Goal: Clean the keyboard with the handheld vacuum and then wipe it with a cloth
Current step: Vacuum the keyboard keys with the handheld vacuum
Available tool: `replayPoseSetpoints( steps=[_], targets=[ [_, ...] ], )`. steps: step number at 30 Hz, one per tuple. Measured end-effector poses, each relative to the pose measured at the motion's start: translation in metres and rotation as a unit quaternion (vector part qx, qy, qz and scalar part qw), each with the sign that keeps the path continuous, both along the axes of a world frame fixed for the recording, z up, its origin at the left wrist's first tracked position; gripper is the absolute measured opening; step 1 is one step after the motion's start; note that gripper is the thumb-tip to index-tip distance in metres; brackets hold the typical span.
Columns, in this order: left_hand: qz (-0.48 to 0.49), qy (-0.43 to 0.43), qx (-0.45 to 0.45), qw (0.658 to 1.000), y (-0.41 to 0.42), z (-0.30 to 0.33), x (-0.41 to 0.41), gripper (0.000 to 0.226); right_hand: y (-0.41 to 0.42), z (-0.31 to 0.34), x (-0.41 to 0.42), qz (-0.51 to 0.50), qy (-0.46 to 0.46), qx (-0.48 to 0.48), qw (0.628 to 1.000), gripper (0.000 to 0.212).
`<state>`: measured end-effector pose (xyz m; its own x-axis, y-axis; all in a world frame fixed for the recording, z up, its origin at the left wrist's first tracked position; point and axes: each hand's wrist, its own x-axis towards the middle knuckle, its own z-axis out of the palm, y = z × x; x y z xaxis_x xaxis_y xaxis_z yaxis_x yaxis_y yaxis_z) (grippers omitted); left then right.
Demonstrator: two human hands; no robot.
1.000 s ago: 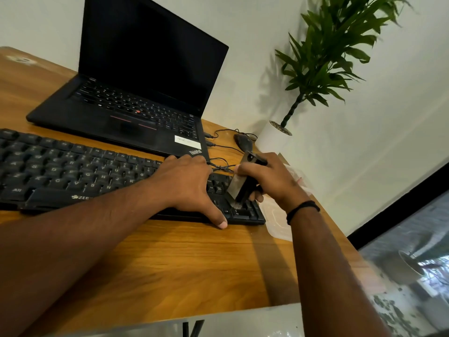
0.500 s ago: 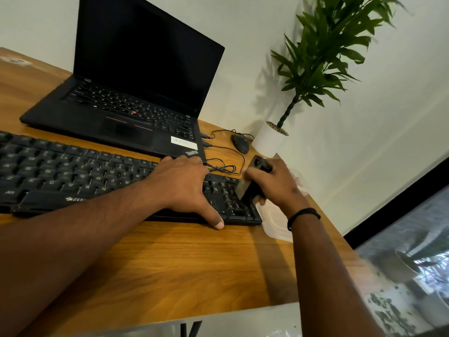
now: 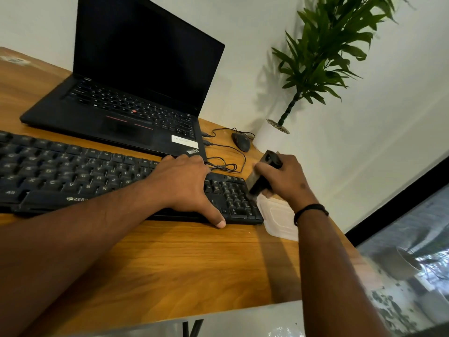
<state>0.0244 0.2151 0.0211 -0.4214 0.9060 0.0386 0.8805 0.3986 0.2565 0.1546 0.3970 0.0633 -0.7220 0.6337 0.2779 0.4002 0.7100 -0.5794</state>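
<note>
A long black keyboard [image 3: 73,176] lies across the wooden desk [image 3: 182,263]. My left hand [image 3: 184,186] rests flat on its right half, fingers spread, thumb on the front edge. My right hand [image 3: 284,181] grips a small dark handheld vacuum [image 3: 264,173], held upright and tilted. Its nozzle touches the far right edge of the number pad. I cannot see a cloth for certain.
An open black laptop [image 3: 136,93] stands behind the keyboard. A wired mouse [image 3: 241,141] and loose cables [image 3: 226,164] lie beside it. A potted plant [image 3: 272,135] is against the wall. A clear plastic container [image 3: 279,220] sits just right of the keyboard, near the desk's edge.
My right hand has carried the vacuum rightward and back, from the middle of the number pad to its right edge. The left hand has stayed on the keyboard.
</note>
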Motion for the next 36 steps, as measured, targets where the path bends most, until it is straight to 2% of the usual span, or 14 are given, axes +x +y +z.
replayPoseSetpoints(
  steps=[2,5,8,11,14,17,20,23,26,29,32,36],
  targets=[
    [0.001,0.0,0.0,1.0,0.0,0.0,0.0,0.128,0.002,0.0,0.0,-0.015,0.0,0.043,0.999,0.023],
    [0.001,0.003,0.0,1.0,0.0,-0.001,0.0,0.129,0.005,-0.004,0.005,0.008,0.004,-0.044,0.999,0.024],
    [0.001,0.003,0.0,1.0,0.001,-0.002,0.0,0.131,0.005,-0.006,0.007,-0.004,0.055,-0.054,0.997,0.032],
    [0.001,0.004,-0.001,1.0,0.001,-0.002,0.0,0.13,-0.002,-0.006,0.005,0.027,0.025,-0.093,0.995,0.029],
    [0.0,0.002,0.001,1.0,0.001,-0.002,-0.001,0.13,-0.007,-0.006,0.0,0.016,0.035,-0.056,0.998,0.029],
    [0.0,0.006,0.003,1.0,0.001,-0.002,0.0,0.131,-0.013,-0.006,-0.006,0.035,0.005,-0.089,0.995,0.027],
    [-0.001,0.005,0.0,1.0,0.001,-0.001,0.0,0.131,-0.017,-0.001,-0.009,0.017,0.015,-0.055,0.998,0.02],
    [0.0,0.003,0.004,1.0,0.001,-0.001,0.0,0.129,-0.023,-0.001,-0.01,0.044,-0.007,-0.109,0.993,0.023],
    [0.002,0.0,0.011,1.0,0.001,-0.002,-0.001,0.127,-0.027,-0.004,-0.011,0.028,0.023,-0.068,0.997,0.028],
    [0.002,-0.001,0.01,1.0,0.001,-0.003,-0.001,0.127,-0.03,-0.004,-0.013,0.052,0.002,-0.115,0.992,0.025],
    [0.003,-0.001,0.007,1.0,0.001,-0.002,-0.001,0.127,-0.034,-0.005,-0.015,0.039,0.029,-0.087,0.995,0.025],
    [0.002,-0.004,0.013,1.0,0.001,-0.002,0.0,0.126,-0.042,-0.003,-0.015,0.082,-0.013,-0.141,0.986,0.021]
  ],
)
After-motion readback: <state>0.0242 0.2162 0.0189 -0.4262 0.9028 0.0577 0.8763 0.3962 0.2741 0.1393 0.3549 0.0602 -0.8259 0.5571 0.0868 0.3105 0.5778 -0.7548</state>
